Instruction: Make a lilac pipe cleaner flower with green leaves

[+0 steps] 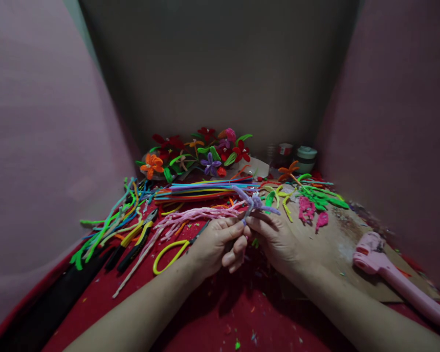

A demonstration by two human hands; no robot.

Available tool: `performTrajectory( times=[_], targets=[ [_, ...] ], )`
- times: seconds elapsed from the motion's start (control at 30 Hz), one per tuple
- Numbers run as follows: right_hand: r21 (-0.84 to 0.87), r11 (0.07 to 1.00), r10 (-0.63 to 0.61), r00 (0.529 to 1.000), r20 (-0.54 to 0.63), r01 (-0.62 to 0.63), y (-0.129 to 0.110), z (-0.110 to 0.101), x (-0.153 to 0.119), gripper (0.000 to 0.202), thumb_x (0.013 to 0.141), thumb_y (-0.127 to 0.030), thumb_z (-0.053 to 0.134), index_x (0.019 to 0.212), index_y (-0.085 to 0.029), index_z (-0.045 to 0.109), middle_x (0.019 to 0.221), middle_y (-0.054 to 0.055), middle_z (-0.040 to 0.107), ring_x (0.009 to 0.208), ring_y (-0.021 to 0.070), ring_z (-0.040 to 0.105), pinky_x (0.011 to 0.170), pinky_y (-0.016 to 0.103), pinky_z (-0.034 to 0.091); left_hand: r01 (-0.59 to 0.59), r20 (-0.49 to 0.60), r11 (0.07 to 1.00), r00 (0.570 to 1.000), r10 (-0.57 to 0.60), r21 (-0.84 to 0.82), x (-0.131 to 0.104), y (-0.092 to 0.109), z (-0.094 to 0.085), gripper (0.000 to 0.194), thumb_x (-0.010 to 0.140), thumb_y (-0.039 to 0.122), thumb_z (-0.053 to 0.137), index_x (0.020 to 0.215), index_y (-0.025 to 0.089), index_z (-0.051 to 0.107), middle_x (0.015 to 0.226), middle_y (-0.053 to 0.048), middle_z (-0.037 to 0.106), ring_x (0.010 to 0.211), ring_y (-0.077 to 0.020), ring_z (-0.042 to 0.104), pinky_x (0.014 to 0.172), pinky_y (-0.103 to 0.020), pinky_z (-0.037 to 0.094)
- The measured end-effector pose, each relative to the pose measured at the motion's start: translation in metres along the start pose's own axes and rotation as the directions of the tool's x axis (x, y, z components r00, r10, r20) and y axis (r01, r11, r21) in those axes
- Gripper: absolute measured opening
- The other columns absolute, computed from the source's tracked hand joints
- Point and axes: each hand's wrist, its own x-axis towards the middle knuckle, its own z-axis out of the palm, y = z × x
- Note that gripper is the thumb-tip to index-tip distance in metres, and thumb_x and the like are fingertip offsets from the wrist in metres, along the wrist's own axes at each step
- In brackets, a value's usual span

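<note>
Between my two hands, above the middle of the red cloth, is a lavender pipe-cleaner flower (255,200) with its petals spread upward and outward. My left hand (222,242) pinches its base between thumb and forefinger, the other fingers curled beneath. From the other side, my right hand (275,234) is closed on the same base, fingertips touching those of the left; its lower fingers are partly hidden. A bunch of pink pipe cleaners (201,212) lies just behind my left hand, and yellow-handled scissors (172,254) lie beside it, partly covered by my forearm.
Pliers (137,239) and loose pipe cleaners (106,230) lie on the left. Finished pipe-cleaner flowers (209,151) stand at the back, behind a bundle of straight pipe cleaners (205,189). To the right, a pink glue gun (392,274) rests on a board (326,249) near green pieces (319,195). A lidded jar (307,159) stands behind.
</note>
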Motion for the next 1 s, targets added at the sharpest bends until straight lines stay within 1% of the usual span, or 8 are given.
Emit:
performTrajectory(
  times=[0.1,0.2,0.33,0.4,0.47,0.67,0.83,1.0],
  targets=[
    [0.015,1.0,0.001,1.0,-0.016,-0.001,0.001,0.001,0.0,0.012,0.073,-0.032,0.068,0.075,-0.02,0.069,0.066,0.0,0.061,0.065,0.0156,0.054,0.065,0.03,0.044,-0.065,-0.168,0.95,0.978,0.121,0.305,-0.001,0.0,0.006,0.025,0.083,0.036,0.053,0.071,0.015,0.051,0.051,0.004,0.052,0.03,-0.0046,0.039,0.033,-0.017,0.032],
    [0.018,1.0,0.011,0.998,-0.058,-0.01,0.003,0.0,-0.001,0.012,0.072,-0.033,0.069,0.076,-0.021,0.07,0.067,0.0,0.061,0.062,0.0148,0.051,0.062,0.03,0.042,-0.088,-0.265,0.793,0.916,0.303,0.603,-0.003,-0.004,0.009,0.019,0.079,0.034,0.059,0.073,0.017,0.052,0.056,0.004,0.052,0.04,-0.0068,0.045,0.04,-0.018,0.033],
    [0.023,0.998,0.063,0.993,-0.1,-0.061,0.008,-0.001,-0.002,0.013,0.069,-0.033,0.072,0.068,-0.02,0.069,0.057,-0.002,0.053,0.052,0.0114,0.041,0.052,0.027,0.037,-0.12,-0.18,0.487,0.832,0.524,0.865,-0.005,-0.009,0.006,0.014,0.08,0.028,0.057,0.072,0.018,0.057,0.058,0.003,0.05,0.05,-0.0075,0.042,0.05,-0.019,0.031],
    [0.022,0.998,0.064,0.991,-0.114,-0.061,0.011,-0.001,-0.002,0.012,0.068,-0.031,0.073,0.068,-0.02,0.068,0.056,-0.003,0.052,0.051,0.0104,0.039,0.051,0.026,0.036,-0.14,-0.137,0.418,0.812,0.567,0.898,-0.005,-0.01,0.004,0.019,0.083,0.027,0.052,0.067,0.018,0.055,0.056,0.003,0.047,0.051,-0.0075,0.04,0.052,-0.02,0.03],
    [0.032,0.997,0.071,0.99,-0.125,-0.068,0.012,-0.002,-0.003,0.01,0.068,-0.029,0.073,0.069,-0.02,0.068,0.057,-0.003,0.054,0.05,0.0098,0.04,0.051,0.026,0.037,-0.14,-0.152,0.46,0.826,0.543,0.877,-0.005,-0.009,0.004,0.024,0.085,0.027,0.049,0.064,0.018,0.051,0.054,0.004,0.043,0.048,-0.007,0.037,0.05,-0.02,0.028],
    [0.066,0.997,0.036,0.999,0.038,-0.039,0.007,0.002,-0.003,0.018,0.075,-0.033,0.067,0.089,-0.022,0.07,0.08,0.001,0.066,0.067,0.0161,0.057,0.062,0.029,0.045,-0.084,-0.285,0.789,0.905,0.317,0.609,-0.004,-0.002,0.013,0.026,0.085,0.037,0.048,0.066,0.018,0.047,0.046,0.007,0.039,0.034,-0.0051,0.031,0.035,-0.018,0.023],
    [0.022,1.0,-0.019,0.999,0.029,0.018,0.006,0.002,-0.003,0.02,0.077,-0.029,0.066,0.096,-0.024,0.069,0.085,0.002,0.067,0.071,0.0168,0.059,0.065,0.03,0.047,-0.08,-0.293,0.897,0.929,0.225,0.435,-0.005,0.0,0.015,0.02,0.084,0.034,0.051,0.074,0.016,0.052,0.043,0.008,0.042,0.029,-0.0038,0.032,0.031,-0.015,0.022],
    [-0.036,0.997,-0.065,0.998,0.013,0.066,0.007,-0.002,-0.001,0.014,0.077,-0.028,0.066,0.089,-0.023,0.071,0.083,0.002,0.067,0.079,0.0171,0.057,0.078,0.032,0.045,-0.081,-0.231,0.972,0.964,0.134,0.222,-0.004,-0.002,0.013,0.02,0.083,0.033,0.054,0.074,0.015,0.052,0.044,0.008,0.043,0.028,-0.0017,0.029,0.03,-0.014,0.026]
  ],
)
